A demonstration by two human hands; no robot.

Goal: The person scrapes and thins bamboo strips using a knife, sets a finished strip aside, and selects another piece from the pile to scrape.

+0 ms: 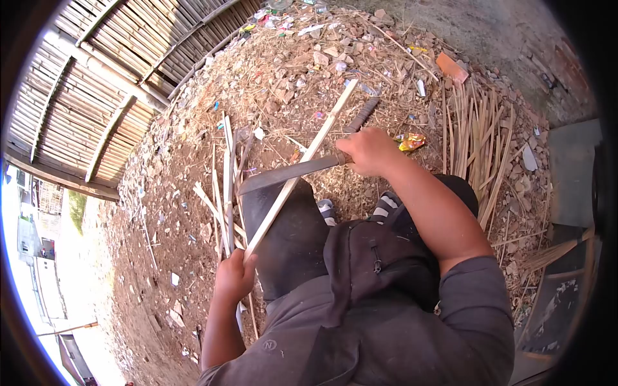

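Note:
My left hand (235,276) is closed around the lower end of a long pale bamboo strip (308,154), which slants up and to the right across my left knee. My right hand (368,152) grips the handle of a machete (290,172). Its dark blade points left and crosses the strip above the knee, touching or nearly touching it. Several other strips (228,174) lie on the ground beside my left leg, just beyond my left hand. Another dark, ridged handle-like object (362,116) lies on the ground past my right hand.
A pile of split bamboo strips (476,128) lies to the right, near an orange brick piece (452,67). A yellow and red wrapper (411,141) is beyond my right forearm. A bamboo fence (96,83) stands at upper left, a concrete wall (502,32) at upper right.

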